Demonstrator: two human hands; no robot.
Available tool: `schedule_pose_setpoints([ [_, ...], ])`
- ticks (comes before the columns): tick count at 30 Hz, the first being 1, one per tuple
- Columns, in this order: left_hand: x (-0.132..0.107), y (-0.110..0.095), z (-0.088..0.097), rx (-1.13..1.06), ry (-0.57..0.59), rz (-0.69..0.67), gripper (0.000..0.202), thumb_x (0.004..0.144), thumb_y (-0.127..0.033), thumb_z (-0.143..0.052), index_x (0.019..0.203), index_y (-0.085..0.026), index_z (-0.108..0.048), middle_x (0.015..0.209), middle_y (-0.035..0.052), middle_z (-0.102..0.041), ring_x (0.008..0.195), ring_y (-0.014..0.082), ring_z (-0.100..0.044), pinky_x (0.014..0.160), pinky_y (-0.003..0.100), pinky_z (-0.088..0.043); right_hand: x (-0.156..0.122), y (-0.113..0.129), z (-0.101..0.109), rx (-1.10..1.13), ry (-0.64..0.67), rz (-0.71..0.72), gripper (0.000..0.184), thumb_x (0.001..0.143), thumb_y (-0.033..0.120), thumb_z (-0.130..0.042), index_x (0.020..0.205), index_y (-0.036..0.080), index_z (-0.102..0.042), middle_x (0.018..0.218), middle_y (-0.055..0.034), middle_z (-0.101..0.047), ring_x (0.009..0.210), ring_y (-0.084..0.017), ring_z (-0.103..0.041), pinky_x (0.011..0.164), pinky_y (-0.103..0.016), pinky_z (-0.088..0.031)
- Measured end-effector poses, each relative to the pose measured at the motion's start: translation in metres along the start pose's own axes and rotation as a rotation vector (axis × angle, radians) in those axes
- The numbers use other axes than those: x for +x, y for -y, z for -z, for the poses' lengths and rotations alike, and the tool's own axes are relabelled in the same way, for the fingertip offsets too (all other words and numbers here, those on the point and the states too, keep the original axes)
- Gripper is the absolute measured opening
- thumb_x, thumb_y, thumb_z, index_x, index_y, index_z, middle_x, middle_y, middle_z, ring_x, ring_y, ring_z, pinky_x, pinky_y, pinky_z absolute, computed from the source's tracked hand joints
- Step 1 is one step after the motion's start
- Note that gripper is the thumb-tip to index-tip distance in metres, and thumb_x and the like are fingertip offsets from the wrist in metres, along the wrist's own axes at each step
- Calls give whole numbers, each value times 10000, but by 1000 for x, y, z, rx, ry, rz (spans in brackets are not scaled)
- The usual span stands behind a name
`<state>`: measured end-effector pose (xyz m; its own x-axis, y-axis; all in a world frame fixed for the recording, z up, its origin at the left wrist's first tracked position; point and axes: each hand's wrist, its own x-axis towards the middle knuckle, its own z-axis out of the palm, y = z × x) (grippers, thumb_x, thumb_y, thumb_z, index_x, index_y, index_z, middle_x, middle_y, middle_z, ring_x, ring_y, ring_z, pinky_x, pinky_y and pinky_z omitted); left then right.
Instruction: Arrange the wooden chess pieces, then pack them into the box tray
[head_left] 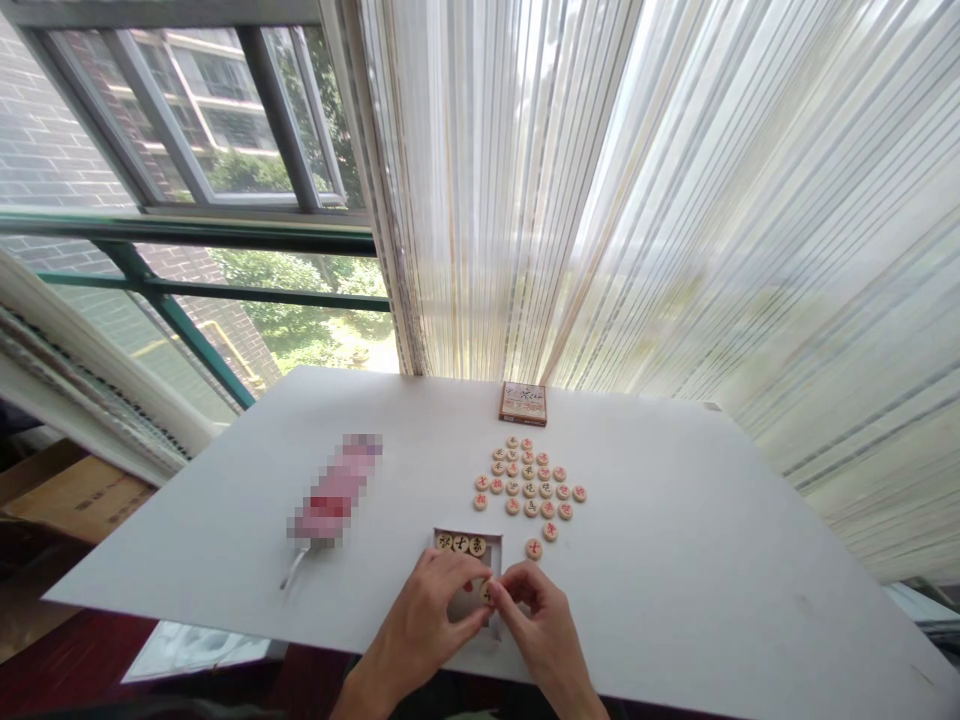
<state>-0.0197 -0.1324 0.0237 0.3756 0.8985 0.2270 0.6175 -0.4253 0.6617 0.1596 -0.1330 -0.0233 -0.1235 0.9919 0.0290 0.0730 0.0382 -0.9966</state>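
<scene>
Over a small open box (497, 548) at the near side of the table, my two hands meet at one round wooden Chinese chess piece (486, 592). My right hand (536, 615) pinches its right edge between thumb and forefinger. The thumb and fingers of my left hand (431, 610) curve round the piece from the other side. Inside the box, a row of pieces with black characters (460, 544) lies along the far wall; my hands hide much of the rest. Beyond the box, several loose pieces (529, 490) with red or black characters lie face up.
A flat printed box lid (523, 403) lies at the far edge of the white table (675, 560). To the left is a pink, blurred-out object (334, 495) with a pale strap. Sheer curtains (495, 200) and a window (217, 110) border the table's far side.
</scene>
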Motion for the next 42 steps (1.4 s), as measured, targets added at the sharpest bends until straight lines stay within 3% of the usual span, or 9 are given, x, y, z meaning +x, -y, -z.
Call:
schedule_pose_setpoints([
  [8, 0, 2, 4, 69, -14, -9, 270, 802, -178, -672, 1054, -267, -632, 985, 14, -699, 889, 218, -631, 864, 401, -482, -2, 6, -1, -41, -10, 24, 276, 908, 432, -601, 810, 175, -629, 725, -26, -656, 695, -177, -621, 655, -253, -481],
  [18, -2, 27, 17, 235, -65, 6, 245, 838, -241, -625, 1081, -273, -643, 1063, 61, -641, 988, 255, -594, 869, 428, -480, -9, -1, 7, -84, -56, 0, 283, 919, 443, -573, 806, 187, -615, 676, -7, -594, 647, -169, -564, 616, -244, -450],
  [42, 1, 16, 7, 295, 19, 12, 257, 799, -232, -678, 1041, -319, -664, 1202, 44, -560, 1131, 285, -502, 923, 453, -462, -6, -1, 9, -39, -57, 1, 260, 910, 418, -593, 802, 182, -616, 672, -8, -598, 642, -164, -571, 615, -239, -448],
])
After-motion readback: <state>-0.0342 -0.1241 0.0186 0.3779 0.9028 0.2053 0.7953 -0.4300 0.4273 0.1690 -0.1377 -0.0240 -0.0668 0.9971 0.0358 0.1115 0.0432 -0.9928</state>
